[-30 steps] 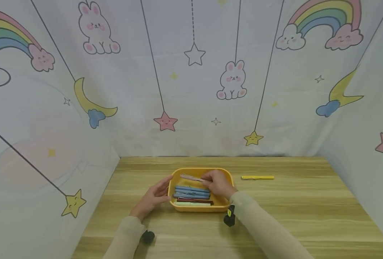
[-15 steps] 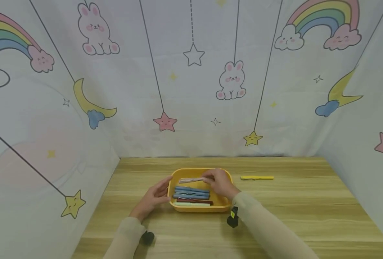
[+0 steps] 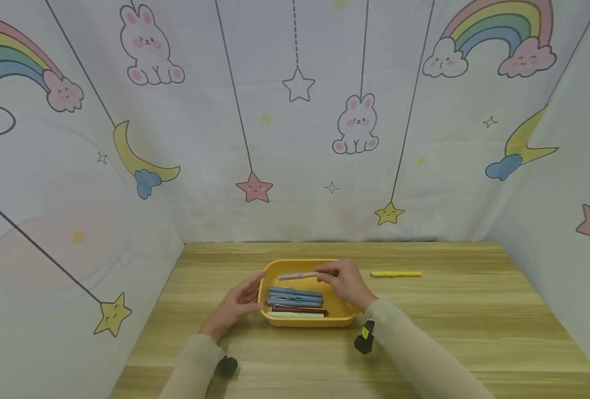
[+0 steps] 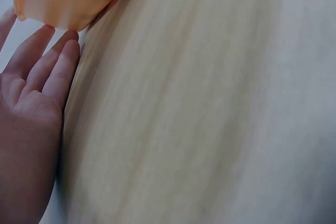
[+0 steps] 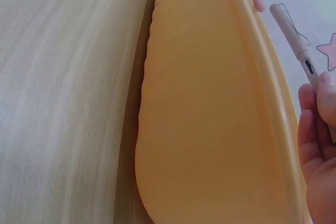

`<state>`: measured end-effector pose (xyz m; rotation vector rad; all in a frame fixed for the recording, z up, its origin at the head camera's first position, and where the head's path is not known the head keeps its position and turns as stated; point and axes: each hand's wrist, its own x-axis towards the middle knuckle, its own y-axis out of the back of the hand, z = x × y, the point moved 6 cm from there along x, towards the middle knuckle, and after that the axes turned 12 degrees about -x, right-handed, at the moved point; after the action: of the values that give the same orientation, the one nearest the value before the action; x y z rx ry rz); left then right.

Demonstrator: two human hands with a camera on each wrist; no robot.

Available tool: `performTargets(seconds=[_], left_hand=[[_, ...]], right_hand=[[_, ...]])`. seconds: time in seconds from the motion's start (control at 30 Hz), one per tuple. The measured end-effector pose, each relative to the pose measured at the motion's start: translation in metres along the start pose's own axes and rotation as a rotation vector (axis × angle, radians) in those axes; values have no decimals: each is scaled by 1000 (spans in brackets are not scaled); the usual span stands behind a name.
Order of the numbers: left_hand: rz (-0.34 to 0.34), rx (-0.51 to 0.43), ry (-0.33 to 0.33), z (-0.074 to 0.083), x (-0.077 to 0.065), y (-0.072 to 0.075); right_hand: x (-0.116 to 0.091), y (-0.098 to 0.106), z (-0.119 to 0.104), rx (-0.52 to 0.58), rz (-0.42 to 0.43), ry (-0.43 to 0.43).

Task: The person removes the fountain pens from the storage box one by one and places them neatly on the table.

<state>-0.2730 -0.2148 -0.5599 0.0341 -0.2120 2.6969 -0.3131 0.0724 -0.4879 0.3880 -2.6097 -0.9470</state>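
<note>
A yellow plastic basket (image 3: 342, 320) sits on the table in the head view. Between thumb and fingers my right hand (image 3: 349, 282) pinches a pale pink pen (image 3: 296, 275), held over the back part of the basket. The right wrist view shows its clip and the slot in the barrel above the basket's rim. Several blue pens (image 3: 295, 296), a dark red pen (image 3: 302, 310) and a pale green pen (image 3: 295, 315) lie side by side in the front of the basket. My left hand (image 3: 235, 305) rests its extended fingertips against the basket's left wall, with the thumb near the front corner.
A yellow pen (image 3: 396, 274) lies alone on the wood-grain table (image 3: 449, 327), right of the basket. A printed cloth (image 3: 295, 216) with rabbits, stars and rainbows encloses the back and both sides.
My right hand has shifted a little to the right with the pen, which has turned from sloping to nearly level. My left hand has stayed on the basket's side.
</note>
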Motion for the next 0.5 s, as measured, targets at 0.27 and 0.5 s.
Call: performTargets(seconds=[0.27,0.5], left_hand=[[3,1,6,-1,0,0],[26,8,24,-2,0,1]], right_hand=[[-1,7,4,53,40,-21],[-3,12,9,52,45,-49]])
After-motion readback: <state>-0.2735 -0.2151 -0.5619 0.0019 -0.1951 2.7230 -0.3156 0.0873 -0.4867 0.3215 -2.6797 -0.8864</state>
